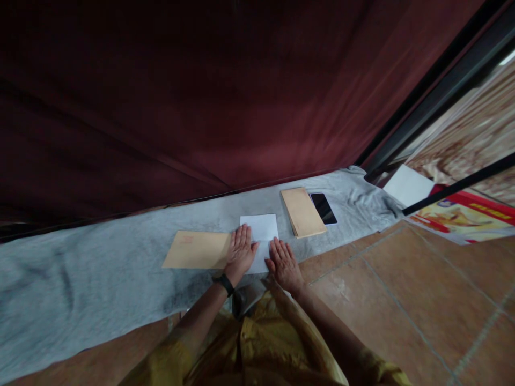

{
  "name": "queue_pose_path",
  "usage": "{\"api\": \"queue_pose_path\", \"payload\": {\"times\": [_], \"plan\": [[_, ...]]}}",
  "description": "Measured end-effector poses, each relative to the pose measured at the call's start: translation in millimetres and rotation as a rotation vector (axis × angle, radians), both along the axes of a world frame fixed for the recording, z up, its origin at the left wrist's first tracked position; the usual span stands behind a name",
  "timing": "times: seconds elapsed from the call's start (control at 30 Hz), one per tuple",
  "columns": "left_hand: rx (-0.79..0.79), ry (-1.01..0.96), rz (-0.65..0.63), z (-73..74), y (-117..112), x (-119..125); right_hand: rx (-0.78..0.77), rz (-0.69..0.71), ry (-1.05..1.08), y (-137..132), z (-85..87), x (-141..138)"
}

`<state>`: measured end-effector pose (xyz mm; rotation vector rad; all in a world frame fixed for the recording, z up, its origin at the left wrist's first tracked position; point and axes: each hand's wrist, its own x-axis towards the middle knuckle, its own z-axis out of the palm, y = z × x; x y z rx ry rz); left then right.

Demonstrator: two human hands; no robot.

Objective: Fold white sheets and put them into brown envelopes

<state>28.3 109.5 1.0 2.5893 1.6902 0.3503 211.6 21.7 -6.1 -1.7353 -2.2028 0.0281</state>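
Observation:
A white sheet of paper with a crease across it lies on the grey cloth, directly in front of me. My left hand rests flat on its left side, fingers stretched out, and also overlaps the right end of a brown envelope. That envelope has faint red print at its upper left corner. On the sheet's right edge lies my right hand, palm down with the fingers extended. Neither hand grips anything. Part of the sheet is hidden beneath both hands.
To the right, a stack of brown envelopes sits beside a dark-screened phone. The grey cloth covers a long, narrow surface. A dark red curtain hangs behind it. At far right are a black bar and a printed poster.

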Motion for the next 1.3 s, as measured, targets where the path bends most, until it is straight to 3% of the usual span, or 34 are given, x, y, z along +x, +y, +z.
{"api": "queue_pose_path", "payload": {"times": [0.23,0.5,0.73,0.87,0.97,1.13,1.3], "plan": [[-0.007,-0.002,-0.058,4.3,-22,-29,-0.034,0.149,0.014,-10,2.8,29],[-0.050,0.033,-0.321,17.4,-56,-58,-0.105,0.291,0.106,-7,4.4,54],[-0.094,0.036,-0.320,18.8,-47,-59,-0.043,0.335,0.256,9,6.8,62],[-0.096,0.037,-0.308,20.6,-39,-57,-0.116,0.240,0.211,16,13.3,59],[-0.107,0.011,-0.313,30.3,-34,-54,-0.147,0.175,0.196,21,18.4,54],[-0.221,-0.156,-0.322,46.3,-35,-55,-0.191,0.201,0.332,20,27.7,56],[-0.263,-0.322,-0.326,37.1,-33,-62,-0.218,0.209,0.448,12,30.8,59]]}}
